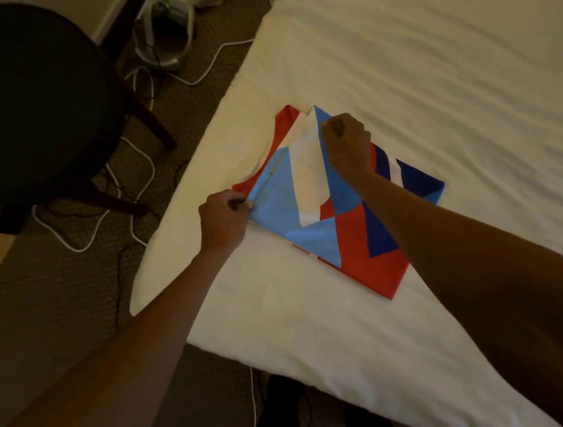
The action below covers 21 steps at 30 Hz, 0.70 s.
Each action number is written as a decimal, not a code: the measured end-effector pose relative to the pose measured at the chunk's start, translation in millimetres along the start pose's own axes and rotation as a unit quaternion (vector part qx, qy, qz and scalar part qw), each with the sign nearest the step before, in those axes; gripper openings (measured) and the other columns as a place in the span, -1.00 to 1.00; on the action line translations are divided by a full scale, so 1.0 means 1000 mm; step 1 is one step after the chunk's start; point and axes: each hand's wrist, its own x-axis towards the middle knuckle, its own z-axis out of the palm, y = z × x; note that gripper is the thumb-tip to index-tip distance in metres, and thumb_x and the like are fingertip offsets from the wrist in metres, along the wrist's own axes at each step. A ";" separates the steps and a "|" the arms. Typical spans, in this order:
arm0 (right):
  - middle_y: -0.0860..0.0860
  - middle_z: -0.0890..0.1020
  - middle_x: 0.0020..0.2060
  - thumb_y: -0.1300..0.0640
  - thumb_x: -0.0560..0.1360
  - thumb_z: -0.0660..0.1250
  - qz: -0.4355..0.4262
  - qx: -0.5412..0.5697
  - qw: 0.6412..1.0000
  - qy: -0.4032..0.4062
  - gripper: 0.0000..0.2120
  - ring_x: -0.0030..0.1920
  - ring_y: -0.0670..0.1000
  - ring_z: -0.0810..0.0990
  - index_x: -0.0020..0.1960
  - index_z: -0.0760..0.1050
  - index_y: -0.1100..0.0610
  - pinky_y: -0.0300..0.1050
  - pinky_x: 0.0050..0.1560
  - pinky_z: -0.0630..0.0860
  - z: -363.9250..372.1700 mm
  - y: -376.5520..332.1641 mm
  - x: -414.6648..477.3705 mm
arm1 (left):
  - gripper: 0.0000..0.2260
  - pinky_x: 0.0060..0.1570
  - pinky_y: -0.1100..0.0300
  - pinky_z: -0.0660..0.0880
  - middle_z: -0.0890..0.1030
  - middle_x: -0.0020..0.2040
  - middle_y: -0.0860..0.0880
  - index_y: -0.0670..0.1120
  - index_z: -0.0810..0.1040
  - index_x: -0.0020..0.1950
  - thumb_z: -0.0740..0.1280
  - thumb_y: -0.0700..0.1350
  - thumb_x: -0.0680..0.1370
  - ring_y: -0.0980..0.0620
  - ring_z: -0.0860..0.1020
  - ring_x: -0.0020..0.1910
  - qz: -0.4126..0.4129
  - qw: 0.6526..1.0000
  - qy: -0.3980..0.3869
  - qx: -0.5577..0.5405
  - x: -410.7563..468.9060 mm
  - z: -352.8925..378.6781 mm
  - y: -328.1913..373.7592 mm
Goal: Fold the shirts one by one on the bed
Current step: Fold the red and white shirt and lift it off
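Note:
A shirt (354,234) patterned in red, light blue, dark blue and white lies partly folded on the white bed (430,61), near its left edge. My left hand (224,219) pinches the shirt's light blue edge at its left side. My right hand (347,143) grips the folded fabric near the far end, fingers curled over the blue and white part. Both forearms reach in from the bottom of the view.
A dark round chair (28,100) stands on the carpet to the left of the bed. White and black cables (139,178) trail across the floor. A white device (165,24) sits on the floor at the top.

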 end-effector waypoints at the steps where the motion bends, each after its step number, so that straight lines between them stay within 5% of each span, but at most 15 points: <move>1: -0.05 0.61 -0.08 0.09 0.59 0.28 -0.013 -0.031 0.999 0.012 -0.82 -0.06 -0.06 0.58 0.11 0.53 0.16 -0.15 -0.08 0.50 -0.003 0.006 0.001 | -0.84 -0.03 0.16 0.56 0.71 -0.13 -0.08 -0.14 0.70 0.00 0.46 -0.08 0.51 0.02 0.65 -0.13 0.015 1.000 0.010 0.022 -0.002 0.001 0.005; 5: 0.14 0.48 0.30 0.07 0.61 0.24 -0.006 -0.216 0.976 -0.030 -0.58 0.33 0.17 0.40 0.41 0.33 0.20 0.06 0.22 0.38 -0.005 0.022 0.017 | -0.69 -0.36 0.19 0.36 0.58 -0.32 0.06 -0.06 0.56 -0.23 0.49 0.15 0.45 0.10 0.53 -0.33 0.017 0.996 -0.014 0.088 0.000 0.009 0.022; 8: 0.17 0.46 0.34 0.00 0.63 0.21 0.028 -0.245 0.968 -0.051 -0.53 0.37 0.22 0.38 0.45 0.26 0.21 0.12 0.27 0.35 -0.001 0.023 0.030 | -0.70 -0.30 0.16 0.38 0.60 -0.21 0.04 -0.03 0.59 -0.10 0.52 0.17 0.41 0.00 0.55 -0.25 -0.002 0.988 -0.028 0.154 0.009 0.013 0.020; 13: 0.06 0.59 0.20 -0.08 0.58 0.29 0.007 -0.213 0.976 -0.044 -0.63 0.25 0.15 0.50 0.30 0.48 0.09 0.14 0.28 0.39 0.007 0.017 0.053 | -0.69 -0.37 0.17 0.31 0.59 -0.36 -0.12 -0.17 0.60 -0.28 0.56 0.06 0.38 -0.12 0.57 -0.33 -0.020 0.991 -0.058 0.120 0.025 0.009 0.011; 16: 0.03 0.65 0.02 0.01 0.56 0.30 -0.027 -0.183 0.982 -0.025 -0.80 0.12 0.13 0.56 0.10 0.59 0.07 0.19 0.21 0.44 0.016 0.013 0.054 | -0.77 -0.35 0.20 0.34 0.59 -0.38 -0.04 -0.07 0.59 -0.32 0.55 0.02 0.39 -0.04 0.55 -0.34 -0.011 0.993 -0.066 0.097 0.026 0.004 0.009; 21: -0.07 0.62 -0.10 0.00 0.53 0.32 -0.068 -0.118 0.991 -0.002 -0.86 0.01 0.09 0.57 0.00 0.59 0.02 0.25 0.11 0.48 0.021 0.010 0.051 | -0.91 -0.31 0.21 0.47 0.65 -0.24 0.09 -0.01 0.69 -0.11 0.50 -0.04 0.43 0.09 0.59 -0.29 0.024 0.998 -0.015 0.052 0.015 -0.002 0.001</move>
